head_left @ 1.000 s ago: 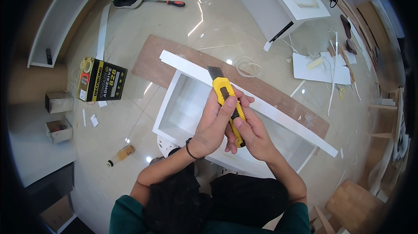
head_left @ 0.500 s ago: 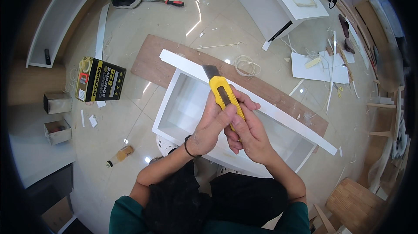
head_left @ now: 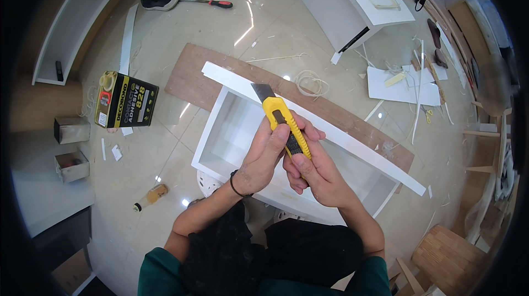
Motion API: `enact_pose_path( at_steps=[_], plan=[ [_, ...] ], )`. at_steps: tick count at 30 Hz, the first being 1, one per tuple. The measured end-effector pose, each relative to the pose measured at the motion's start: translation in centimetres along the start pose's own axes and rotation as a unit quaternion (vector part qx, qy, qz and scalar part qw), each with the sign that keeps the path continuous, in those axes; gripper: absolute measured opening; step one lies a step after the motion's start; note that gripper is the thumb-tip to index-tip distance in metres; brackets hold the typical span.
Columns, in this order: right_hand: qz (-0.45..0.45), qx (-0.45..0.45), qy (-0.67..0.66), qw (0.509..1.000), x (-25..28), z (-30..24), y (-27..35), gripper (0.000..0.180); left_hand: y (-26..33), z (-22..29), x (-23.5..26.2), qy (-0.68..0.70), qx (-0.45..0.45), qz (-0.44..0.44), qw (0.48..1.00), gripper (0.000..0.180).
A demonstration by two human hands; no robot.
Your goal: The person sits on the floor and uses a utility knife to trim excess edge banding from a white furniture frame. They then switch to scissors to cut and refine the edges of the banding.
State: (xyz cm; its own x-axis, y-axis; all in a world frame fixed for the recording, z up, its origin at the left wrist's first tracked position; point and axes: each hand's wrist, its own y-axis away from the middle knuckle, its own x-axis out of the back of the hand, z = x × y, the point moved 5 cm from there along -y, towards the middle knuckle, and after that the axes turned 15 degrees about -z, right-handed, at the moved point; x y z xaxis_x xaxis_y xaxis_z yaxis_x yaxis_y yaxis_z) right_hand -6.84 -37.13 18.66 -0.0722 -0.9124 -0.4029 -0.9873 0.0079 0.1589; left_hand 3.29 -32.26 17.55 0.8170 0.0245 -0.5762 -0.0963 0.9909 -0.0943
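A yellow utility knife [head_left: 284, 122] is held between both my hands, its grey blade out and pointing up and to the left. My left hand [head_left: 261, 154] closes on its left side, with the thumb on the black slider part. Around the lower end of the handle wraps my right hand [head_left: 316, 173], thumb lying along the yellow body. Beneath the hands lies a white drawer box [head_left: 221, 137], open side up, with a long white front panel [head_left: 380, 161] along its far edge. A brown board [head_left: 190, 78] is on the floor under that panel.
To the left stands a yellow-black adhesive can [head_left: 128, 100], with a small bottle [head_left: 151, 197] lying nearer. A red-handled screwdriver [head_left: 220, 4] rests near another person's shoe [head_left: 160, 1]. White cabinet [head_left: 352, 9] stands far right, offcuts [head_left: 405, 86] nearby, and a wooden stool [head_left: 449, 254] near right.
My left thumb has slid back from near the right thumb, up along the knife toward the blade, uncovering the dark grip. The knife has shifted slightly left.
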Motion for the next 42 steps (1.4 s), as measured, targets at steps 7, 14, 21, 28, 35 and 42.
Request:
enact_pose_path(
  at_steps=[7,14,21,28,35,42],
  plan=[
    [0.036,0.004,-0.002,0.999,0.0,0.0,0.1,0.045,0.4,-0.2,-0.3,0.022,0.020,0.016,0.999,0.052],
    [0.052,0.001,0.011,0.999,0.4,0.1,0.3,0.040,-0.1,-0.4,-0.5,-0.010,-0.020,0.000,1.000,0.051],
    [0.054,0.027,-0.011,0.998,0.8,0.5,0.3,0.037,0.1,-0.6,-0.7,-0.015,0.016,-0.011,1.000,0.047],
    [0.086,-0.022,-0.029,0.996,1.5,0.7,0.9,0.040,-0.2,-0.9,-1.2,-0.130,0.007,0.005,0.992,0.043],
    [0.077,-0.004,-0.048,0.996,1.6,1.6,0.5,0.036,-0.3,-1.4,-1.3,-0.076,0.054,0.056,0.994,0.046],
    [0.085,0.014,-0.024,0.996,1.8,2.3,0.4,0.038,-0.1,-1.9,-0.8,-0.107,0.088,0.081,0.987,0.051]
  ],
)
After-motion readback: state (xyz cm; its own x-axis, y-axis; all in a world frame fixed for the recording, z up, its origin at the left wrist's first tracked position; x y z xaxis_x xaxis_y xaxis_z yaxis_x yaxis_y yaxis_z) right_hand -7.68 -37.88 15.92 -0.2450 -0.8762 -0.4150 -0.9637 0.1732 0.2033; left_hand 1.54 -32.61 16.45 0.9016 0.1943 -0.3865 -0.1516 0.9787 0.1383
